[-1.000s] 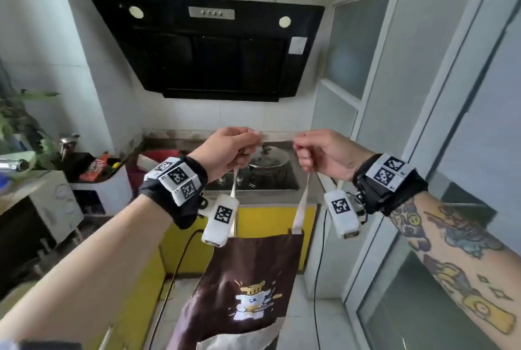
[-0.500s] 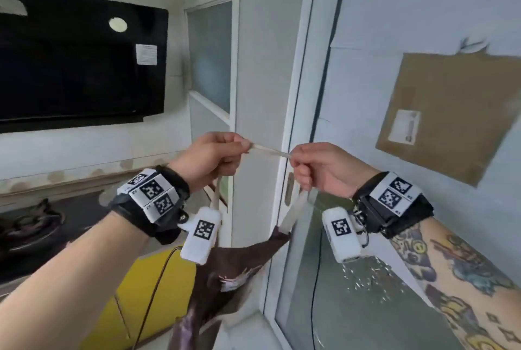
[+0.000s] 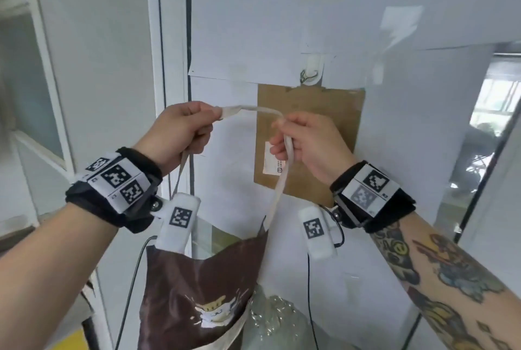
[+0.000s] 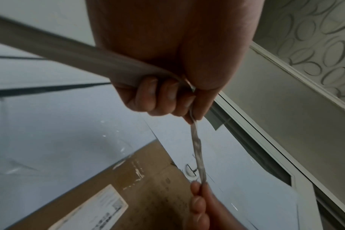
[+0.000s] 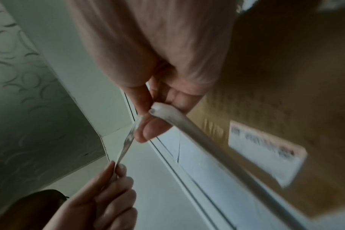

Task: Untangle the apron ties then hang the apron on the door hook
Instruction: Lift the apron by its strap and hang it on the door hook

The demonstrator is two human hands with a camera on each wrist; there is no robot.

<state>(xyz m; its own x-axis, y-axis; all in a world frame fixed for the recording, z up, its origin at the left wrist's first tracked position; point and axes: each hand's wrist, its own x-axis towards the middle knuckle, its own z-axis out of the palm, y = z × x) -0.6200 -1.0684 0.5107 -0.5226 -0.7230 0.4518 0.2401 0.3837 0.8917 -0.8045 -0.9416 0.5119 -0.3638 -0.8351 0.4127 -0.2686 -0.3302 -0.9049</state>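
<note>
A dark brown apron [image 3: 197, 293] with a cartoon print hangs from its cream neck strap [image 3: 253, 109]. My left hand [image 3: 180, 132] grips one side of the strap and my right hand [image 3: 304, 141] pinches the other, with a short span stretched between them. That span shows thin and twisted in the left wrist view [image 4: 197, 149] and in the right wrist view [image 5: 128, 140]. A small hook [image 3: 308, 74] on a white base sticks to the door, above and slightly right of my right hand. The apron's lower part and waist ties are out of sight.
A brown cardboard sheet [image 3: 324, 129] with a white label is taped to the white door [image 3: 408, 152] under the hook. The door frame [image 3: 169, 67] runs down on the left. Black cables [image 3: 308, 293] hang from my wrists. A window [image 3: 496, 101] lies to the right.
My view has swung right from the stove and hood to the door. Both hands have carried the apron by its strap up toward the hook, and the strap span between them now bows upward.
</note>
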